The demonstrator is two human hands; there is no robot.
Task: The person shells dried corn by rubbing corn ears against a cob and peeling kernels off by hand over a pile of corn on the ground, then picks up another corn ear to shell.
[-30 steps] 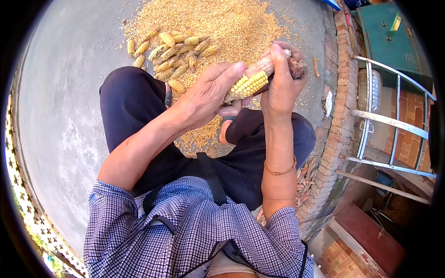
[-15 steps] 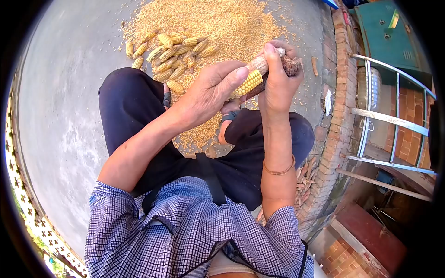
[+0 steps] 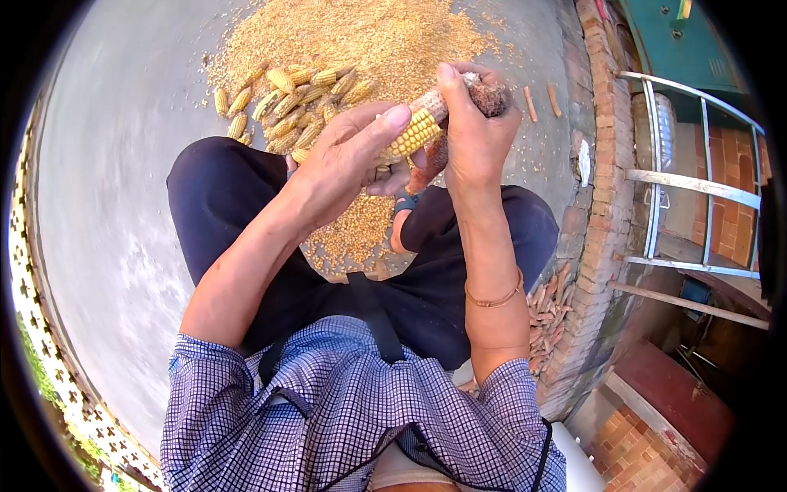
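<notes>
My left hand (image 3: 348, 156) is wrapped around the lower part of an ear of corn (image 3: 416, 134), its thumb lying along the yellow kernels. The upper end of that ear is stripped pale and points up to the right. My right hand (image 3: 479, 143) is closed around a rough reddish-brown bare corncob (image 3: 429, 164), which shows below the palm and again above the fingers. Its thumb presses near the stripped end of the ear, so the cob and ear lie against each other. Part of the contact is hidden by the fingers.
Beyond my knees lie a heap of unshelled ears (image 3: 283, 111) and a wide spread of loose kernels (image 3: 352, 37). More kernels (image 3: 352, 230) lie between my feet. Bare cobs (image 3: 548, 316) are piled by the low brick edging (image 3: 605, 148) at right, near a metal frame (image 3: 705, 182).
Both hands have shifted left and slightly up in view, still holding the ear and the cob. More of the reddish cob shows below my right hand. A second cob on the floor is now uncovered.
</notes>
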